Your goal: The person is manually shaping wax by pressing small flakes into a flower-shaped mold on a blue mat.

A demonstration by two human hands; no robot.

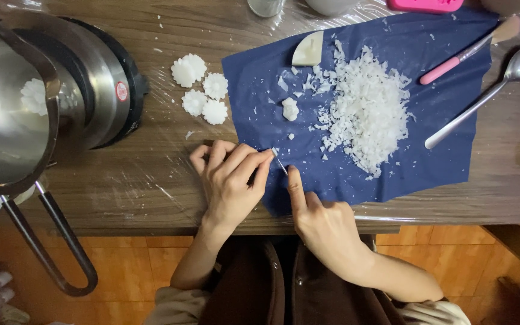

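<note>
A thin, pale blade-like sliver [280, 164] is pinched between the thumb and bent fingertips of the left hand [230, 183] — the grip is closed tight on it, with the other fingers curled in beside. What kind of tool the sliver is cannot be made out. It is held at the near left edge of a dark blue cloth [440, 114], just above the counter [127, 174]. The right hand [326, 222] is laid close beside it, its index finger stretched forward and pressed flat on the cloth, tip almost at the sliver; the remaining fingers are folded under, and nothing is held in that grip.

On the cloth, a loose heap of white wax shavings [368, 111] is spread across the middle, with a small white wax lump [290, 109] just left of it and a pale wedge-shaped wax piece [308, 49] at the far edge. A pink-handled brush [461, 57] and a metal spoon [482, 99] are laid across the cloth's right side, well apart from the hands.

Left of the cloth, four white flower-shaped wax pieces [200, 89] are grouped on the film-covered wooden counter. Further left a black-and-steel electric pot [100, 84] is set, and a steel pouring pot [7, 114] with a looped handle is seen in front of it — a white flower shape is visible inside.
</note>
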